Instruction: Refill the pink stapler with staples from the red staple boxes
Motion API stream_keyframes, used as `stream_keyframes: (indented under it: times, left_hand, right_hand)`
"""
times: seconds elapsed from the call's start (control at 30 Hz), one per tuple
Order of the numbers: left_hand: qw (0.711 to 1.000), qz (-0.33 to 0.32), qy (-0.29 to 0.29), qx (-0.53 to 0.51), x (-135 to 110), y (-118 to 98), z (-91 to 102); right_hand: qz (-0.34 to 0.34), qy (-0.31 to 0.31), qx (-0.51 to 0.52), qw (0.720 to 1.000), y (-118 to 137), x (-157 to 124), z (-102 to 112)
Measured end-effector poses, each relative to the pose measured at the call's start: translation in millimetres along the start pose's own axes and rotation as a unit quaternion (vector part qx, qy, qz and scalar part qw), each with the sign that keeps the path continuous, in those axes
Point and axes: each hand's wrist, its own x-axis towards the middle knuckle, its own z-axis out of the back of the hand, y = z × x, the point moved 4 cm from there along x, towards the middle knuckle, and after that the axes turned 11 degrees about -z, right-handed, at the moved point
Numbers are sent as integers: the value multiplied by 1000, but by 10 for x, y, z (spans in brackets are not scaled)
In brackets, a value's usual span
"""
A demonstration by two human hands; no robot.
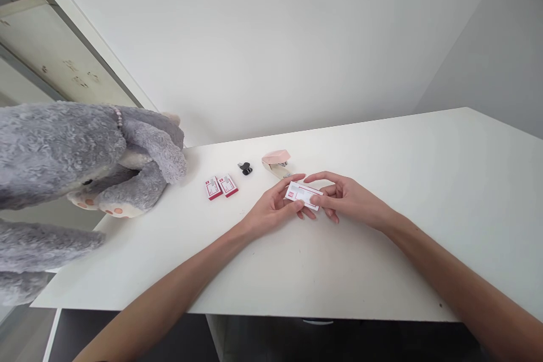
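A small white box with red print (pixel 304 194) is held just above the table between both hands. My left hand (pixel 278 206) grips its left end, thumb on top and fingers beneath. At the right end, my right hand (pixel 341 198) pinches it with the thumb on the face. Right behind the hands stands a pink and cream stapler (pixel 276 162), its top arm raised; its front end is partly hidden by my left hand. Left of it sits a small black staple remover (pixel 245 168). Two similar red and white boxes, one (pixel 213 187) beside the other (pixel 228 185), lie farther left.
A large grey plush toy (pixel 144 153) leans over the left end of the white table (pixel 382 271). A white wall (pixel 275 39) rises along the back edge. Below the front edge is a dark open space.
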Motion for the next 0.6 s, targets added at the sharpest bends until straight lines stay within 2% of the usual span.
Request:
stream_keyframes:
  times: [0.17, 0.23, 0.3, 0.4, 0.47, 0.6]
  left_hand:
    - [999, -4, -39, 23, 12, -71, 47]
    - [996, -19, -73, 42, 33, -106, 146]
    - [986, -53, -133, 84, 56, -152, 309]
    - [952, -91, -214, 201, 78, -229, 569]
    - [927, -94, -235, 278, 87, -273, 696]
    - [856, -67, -252, 447, 73, -319, 863]
  right_hand:
    - [22, 29, 12, 999, 21, -8, -29]
    - [36, 35, 23, 998, 35, -9, -29]
    - [39, 37, 29, 998, 39, -9, -27]
    - [32, 40, 32, 998, 28, -8, -29]
    - [30, 44, 35, 998, 19, -7, -30]
    - [35, 48, 33, 998, 2, 6, -25]
